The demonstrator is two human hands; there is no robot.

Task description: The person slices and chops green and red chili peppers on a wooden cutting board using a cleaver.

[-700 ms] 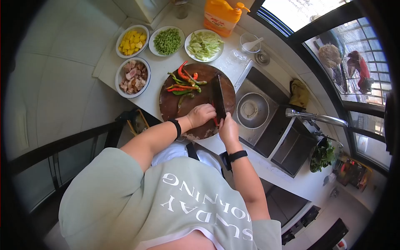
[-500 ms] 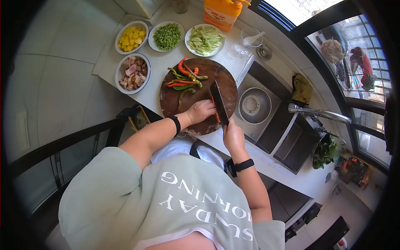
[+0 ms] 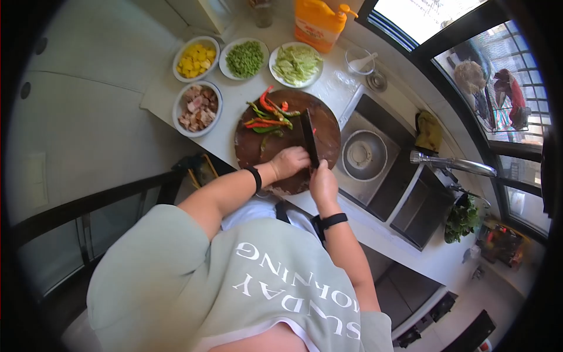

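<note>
Cleaver [image 3: 309, 138], dark rectangular metal, held edge-down by right hand [image 3: 324, 180] clamped round it, presumably for control; left hand [image 3: 290, 163] bunched alongside, grip unclear.

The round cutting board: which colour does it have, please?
The cutting board is dark reddish brown, seen best in the head view.

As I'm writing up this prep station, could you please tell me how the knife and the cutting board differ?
Shape: the knife looks long and narrow, while the cutting board is round and broad. Colour: the knife looks nearly black; the cutting board, reddish brown. Support: the knife is held in the right hand, whereas the cutting board lies on the counter. Both are dark in tone.
</note>
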